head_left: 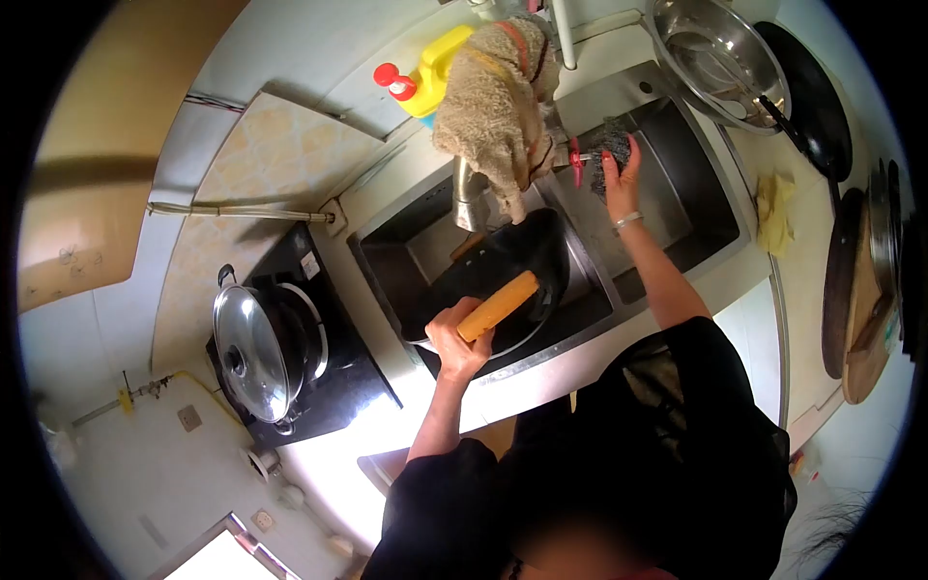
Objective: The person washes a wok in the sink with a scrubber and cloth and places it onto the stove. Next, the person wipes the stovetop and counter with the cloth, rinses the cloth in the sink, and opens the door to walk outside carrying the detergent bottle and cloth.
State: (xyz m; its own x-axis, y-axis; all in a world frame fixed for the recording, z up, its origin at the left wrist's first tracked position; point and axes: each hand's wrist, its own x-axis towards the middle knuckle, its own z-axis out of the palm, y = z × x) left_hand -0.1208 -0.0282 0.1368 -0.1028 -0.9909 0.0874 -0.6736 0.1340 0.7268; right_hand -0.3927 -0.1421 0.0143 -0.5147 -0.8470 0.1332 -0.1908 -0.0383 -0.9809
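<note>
My left hand [458, 340] is wrapped round the black wok's [503, 261] wooden handle [497, 305], with the wok tilted in the left sink basin [411, 246]. Over the right basin [667, 184], the fingers of my right hand [622, 181] are closed on a dark grey scouring pad [609, 153], close to the faucet's red handle [577, 162]. A beige towel [498, 101] covers much of the faucet, whose metal spout [468, 198] points down into the left basin.
A lidded pan [253, 353] sits on the black stove at left. Behind the sink is a yellow bottle [437, 72] with a red cap. At right are a steel bowl [715, 58], a black pan [822, 116], a yellow cloth [774, 215] and upright boards [865, 338].
</note>
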